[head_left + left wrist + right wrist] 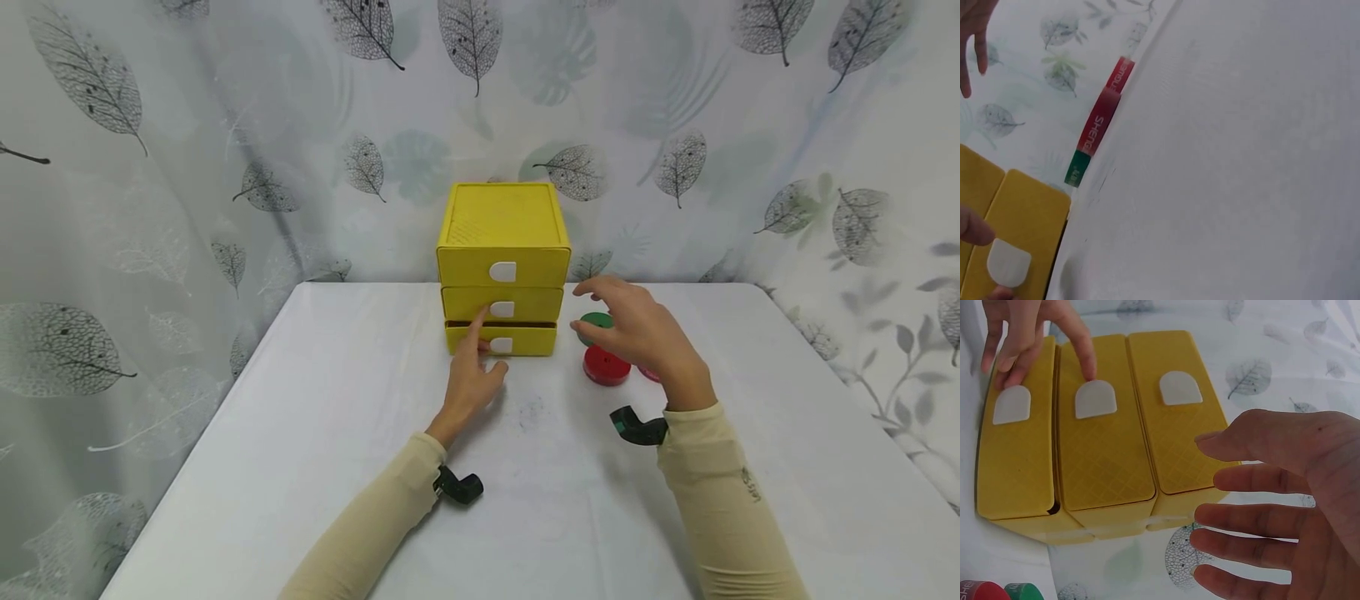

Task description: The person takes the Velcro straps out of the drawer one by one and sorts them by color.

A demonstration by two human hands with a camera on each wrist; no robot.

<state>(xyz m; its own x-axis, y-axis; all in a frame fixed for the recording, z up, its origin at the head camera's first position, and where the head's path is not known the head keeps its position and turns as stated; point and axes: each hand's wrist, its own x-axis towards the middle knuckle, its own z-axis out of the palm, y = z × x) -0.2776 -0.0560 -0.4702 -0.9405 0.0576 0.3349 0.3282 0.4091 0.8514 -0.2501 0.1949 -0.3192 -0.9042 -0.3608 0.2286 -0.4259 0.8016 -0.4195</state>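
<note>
A yellow three-drawer box (504, 215) stands at the back of the table, each drawer front bearing a white tab. Its bottom drawer (536, 342) juts out slightly, with a dark gap along its top. My left hand (471, 385) is at the box front. Its straight index finger reaches the edge of the middle tab (1095, 399), while other fingers rest by the bottom tab (1012, 404). To the right of the box my right hand (641, 329) hovers with fingers spread and nothing in them. Below it lie a green disc (597, 317) and a red disc (606, 367).
A pinkish-red disc (649, 374) shows partly behind the right hand. White lettering runs along the red disc rims in the left wrist view. A leaf-patterned curtain (420, 100) hangs right behind the white table (337, 400).
</note>
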